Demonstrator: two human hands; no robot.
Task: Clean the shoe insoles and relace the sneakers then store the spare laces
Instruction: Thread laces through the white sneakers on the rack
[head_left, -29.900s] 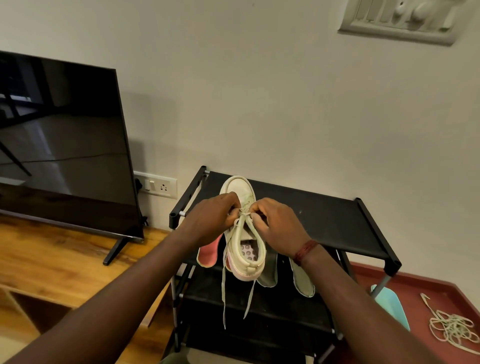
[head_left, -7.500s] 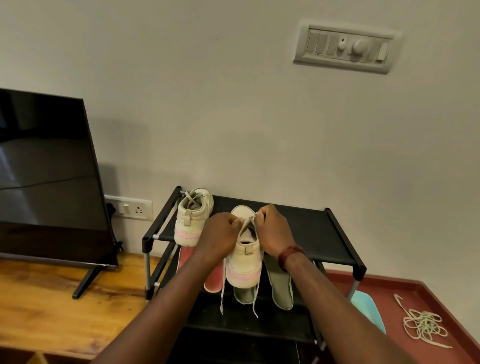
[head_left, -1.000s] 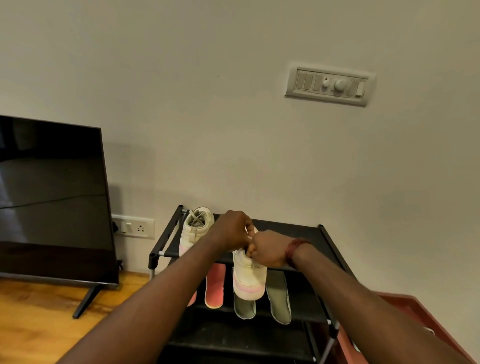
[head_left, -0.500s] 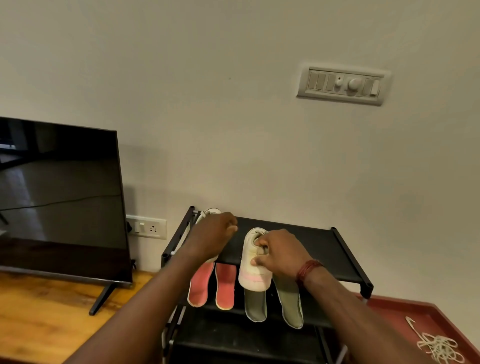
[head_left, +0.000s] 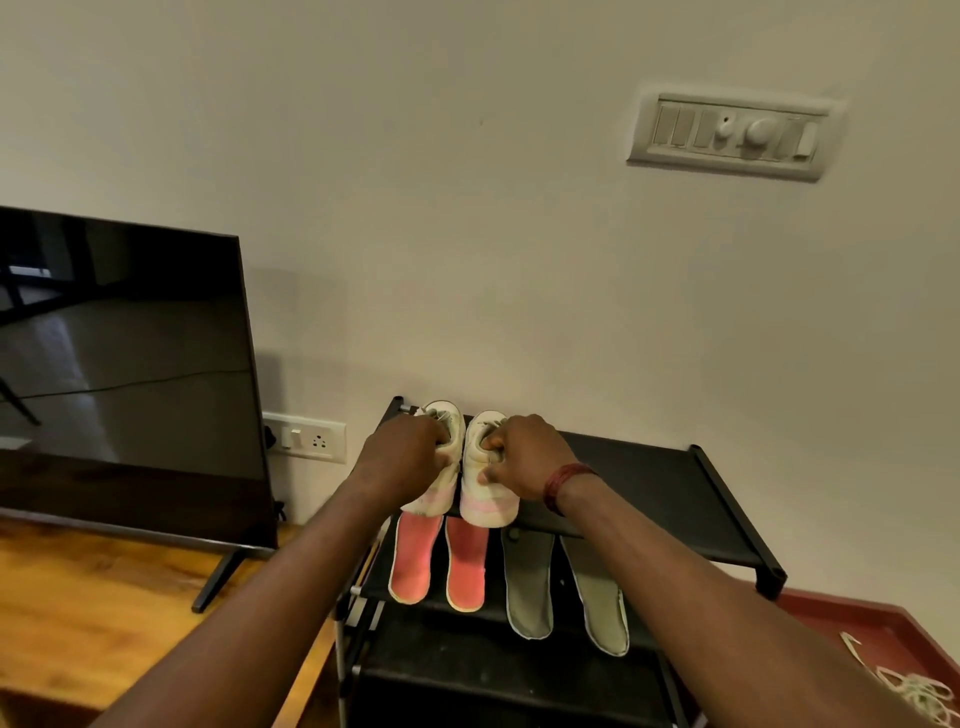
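Obs: both hands now on the pair, one per shoe. Left hand (head_left: 410, 457) curled over the collar of the left sneaker (head_left: 448, 418), gripping it. Right hand (head_left: 524, 457) has fingers hooked into the mouth of the right sneaker (head_left: 485, 501), thumb pressed on its side. The shoes sit between the two hands, sides touching, heels toward the wrists, on the top shelf (head_left: 649, 493) of the rack.

Change, last half second: the left hand was only arriving at the left sneaker and a gap of shelf showed between the shoes. That gap is closed. One second back, both hands worked at the throat of the right sneaker alone.

Against 7.5 s ago: lace ends hung loose below the right sneaker's heel; none hang there now.

Reading: lacing of the second shoe looks finished and the pair is being squared up. Bows hidden under the fingers, so tying cannot be confirmed.

Outstanding, by judgement: pink insoles (head_left: 415, 561) just below the left wrist and grey insoles (head_left: 527, 587) below the right wrist lie outside the shoes. Spare laces (head_left: 914, 693) lie in a loose heap well off to the right of the right forearm, on the red surface (head_left: 857, 623), not yet stored
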